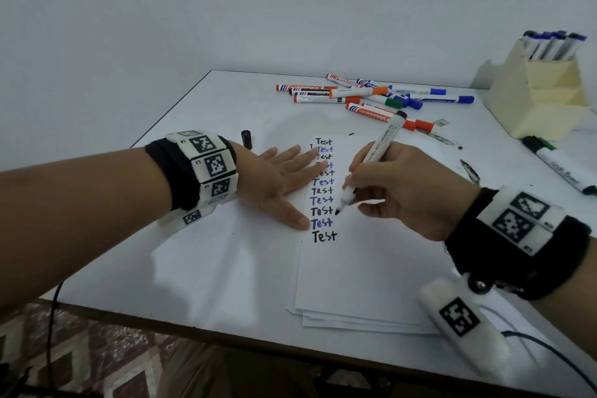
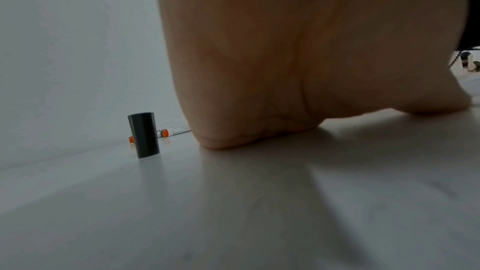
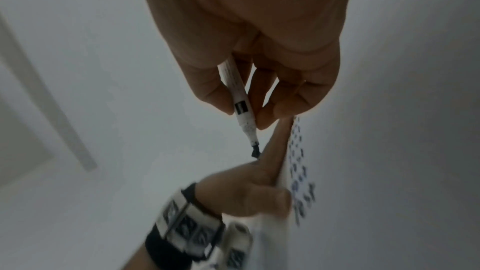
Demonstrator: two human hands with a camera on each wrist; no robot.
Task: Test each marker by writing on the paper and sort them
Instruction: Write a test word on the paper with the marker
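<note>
A stack of white paper [image 1: 361, 268] lies on the table, with a column of "Test" words in black and blue. My left hand [image 1: 284, 178] lies flat, fingers straight, pressing the paper's left edge beside the words; in the left wrist view only its palm [image 2: 285, 69] shows. My right hand [image 1: 397, 184] grips an uncapped black marker [image 1: 371, 161] like a pen, its tip just right of the lower words. In the right wrist view the marker [image 3: 240, 102] is pinched between thumb and fingers. Its black cap [image 1: 246, 138] stands upright left of the paper, also the cap [image 2: 143, 134].
A pile of capped markers [image 1: 371, 95], orange, blue, green and black, lies at the table's far side. A cream holder [image 1: 542, 90] at the far right holds several blue-capped markers. A green-banded marker [image 1: 559, 165] lies in front of it. The table's front edge is near my body.
</note>
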